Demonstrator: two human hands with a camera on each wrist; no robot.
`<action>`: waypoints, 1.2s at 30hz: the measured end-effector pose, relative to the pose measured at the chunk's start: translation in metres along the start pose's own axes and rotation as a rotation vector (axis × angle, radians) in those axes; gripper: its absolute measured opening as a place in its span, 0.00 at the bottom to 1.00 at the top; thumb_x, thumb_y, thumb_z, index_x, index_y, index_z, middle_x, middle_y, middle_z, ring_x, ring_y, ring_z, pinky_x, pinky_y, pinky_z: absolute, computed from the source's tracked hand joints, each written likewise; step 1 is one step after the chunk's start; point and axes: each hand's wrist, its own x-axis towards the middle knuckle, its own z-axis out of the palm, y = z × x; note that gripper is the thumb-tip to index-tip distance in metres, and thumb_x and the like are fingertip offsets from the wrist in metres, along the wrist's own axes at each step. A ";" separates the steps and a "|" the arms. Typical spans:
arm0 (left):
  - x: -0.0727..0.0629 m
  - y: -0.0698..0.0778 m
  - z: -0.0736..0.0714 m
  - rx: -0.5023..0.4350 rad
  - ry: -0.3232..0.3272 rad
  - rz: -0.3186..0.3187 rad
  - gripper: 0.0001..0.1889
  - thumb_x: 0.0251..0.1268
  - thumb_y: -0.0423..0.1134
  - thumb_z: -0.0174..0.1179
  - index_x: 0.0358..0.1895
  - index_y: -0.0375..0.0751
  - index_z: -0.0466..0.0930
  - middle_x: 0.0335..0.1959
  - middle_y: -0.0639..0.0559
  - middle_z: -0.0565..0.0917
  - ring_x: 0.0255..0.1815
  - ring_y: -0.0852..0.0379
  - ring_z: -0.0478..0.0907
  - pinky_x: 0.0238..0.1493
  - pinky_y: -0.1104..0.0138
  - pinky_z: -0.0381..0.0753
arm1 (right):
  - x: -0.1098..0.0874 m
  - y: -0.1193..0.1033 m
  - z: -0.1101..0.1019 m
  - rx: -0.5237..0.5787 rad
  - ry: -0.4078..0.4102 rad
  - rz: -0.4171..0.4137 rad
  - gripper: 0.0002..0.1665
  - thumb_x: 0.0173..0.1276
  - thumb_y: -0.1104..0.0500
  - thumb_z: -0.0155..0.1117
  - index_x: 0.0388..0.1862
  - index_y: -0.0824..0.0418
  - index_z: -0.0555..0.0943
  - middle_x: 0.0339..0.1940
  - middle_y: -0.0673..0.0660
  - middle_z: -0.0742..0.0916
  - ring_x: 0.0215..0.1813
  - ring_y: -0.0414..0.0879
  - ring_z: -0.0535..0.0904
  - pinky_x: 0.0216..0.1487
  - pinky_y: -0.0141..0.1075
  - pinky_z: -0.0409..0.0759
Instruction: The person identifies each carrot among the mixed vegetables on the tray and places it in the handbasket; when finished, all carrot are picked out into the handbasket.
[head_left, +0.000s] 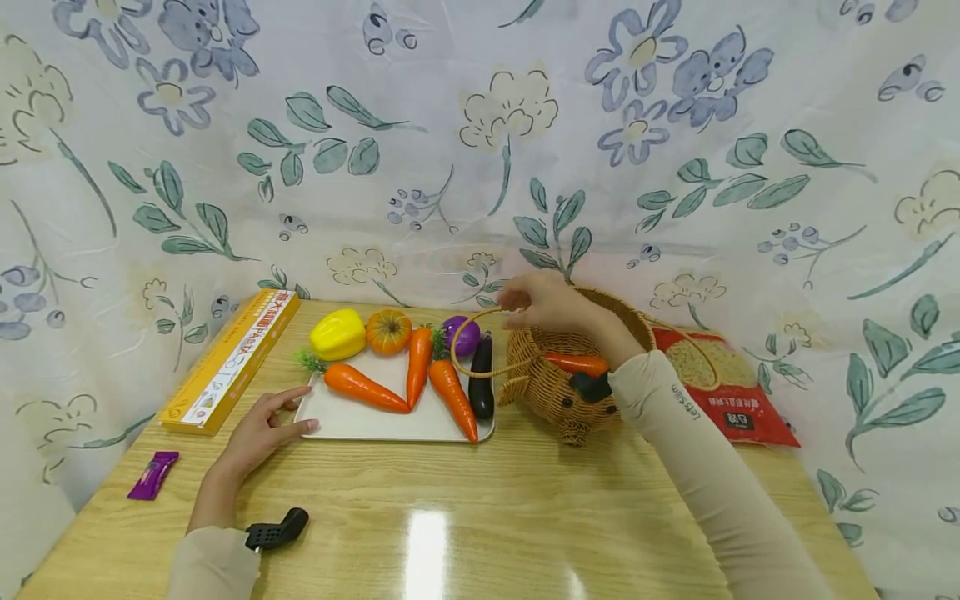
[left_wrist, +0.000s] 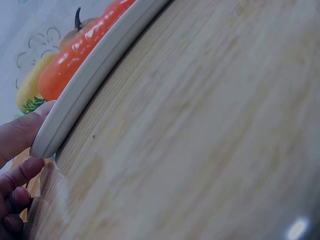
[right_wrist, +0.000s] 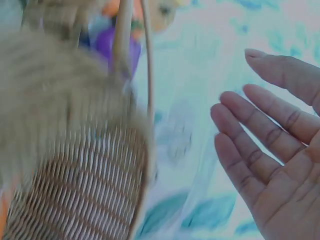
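The wicker basket point(head_left: 558, 392) is rough woven cane. Glossy plastic carrots point(head_left: 367, 388) lie on a smooth matt tray point(head_left: 375, 421). The wood-grain tabletop point(head_left: 450, 508) shines; the floral backdrop point(head_left: 480, 125) is wrinkled cloth.

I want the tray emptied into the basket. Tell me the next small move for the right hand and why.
Probably swing the right hand left, down to the nearest carrot on the tray. The hand hovers open above the basket, holding nothing; one carrot already lies inside, and the left hand steadies the tray's corner.
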 end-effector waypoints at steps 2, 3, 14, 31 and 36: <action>0.000 0.000 0.000 -0.001 -0.002 -0.002 0.36 0.66 0.54 0.64 0.73 0.46 0.66 0.55 0.40 0.70 0.41 0.52 0.59 0.37 0.63 0.59 | 0.006 -0.011 0.012 0.000 -0.039 -0.023 0.20 0.67 0.59 0.68 0.55 0.65 0.81 0.53 0.61 0.86 0.59 0.57 0.80 0.62 0.49 0.76; 0.000 0.000 0.000 0.000 -0.001 0.000 0.36 0.66 0.54 0.64 0.73 0.46 0.66 0.56 0.40 0.70 0.41 0.52 0.59 0.38 0.63 0.59 | 0.008 -0.016 0.018 -0.002 -0.058 -0.029 0.20 0.67 0.59 0.69 0.55 0.65 0.81 0.53 0.60 0.86 0.59 0.56 0.80 0.62 0.49 0.76; -0.002 0.002 0.000 0.008 0.024 0.031 0.34 0.65 0.52 0.66 0.72 0.47 0.69 0.55 0.40 0.73 0.37 0.53 0.61 0.37 0.64 0.60 | 0.035 -0.038 0.079 -0.097 -0.166 -0.122 0.18 0.65 0.61 0.69 0.54 0.62 0.82 0.53 0.57 0.85 0.56 0.51 0.80 0.59 0.40 0.77; 0.000 0.000 -0.001 -0.008 0.037 0.042 0.33 0.64 0.50 0.67 0.71 0.47 0.70 0.52 0.41 0.73 0.34 0.57 0.62 0.36 0.66 0.62 | 0.050 -0.034 0.136 -0.969 -0.156 -0.334 0.17 0.72 0.59 0.59 0.58 0.57 0.81 0.55 0.52 0.83 0.58 0.47 0.80 0.63 0.38 0.75; -0.002 0.001 -0.002 -0.008 0.037 0.032 0.33 0.64 0.51 0.67 0.71 0.47 0.70 0.52 0.42 0.73 0.35 0.56 0.62 0.36 0.65 0.62 | 0.052 -0.033 0.144 -1.063 -0.194 -0.308 0.20 0.75 0.55 0.58 0.63 0.53 0.79 0.60 0.50 0.82 0.61 0.45 0.77 0.66 0.38 0.73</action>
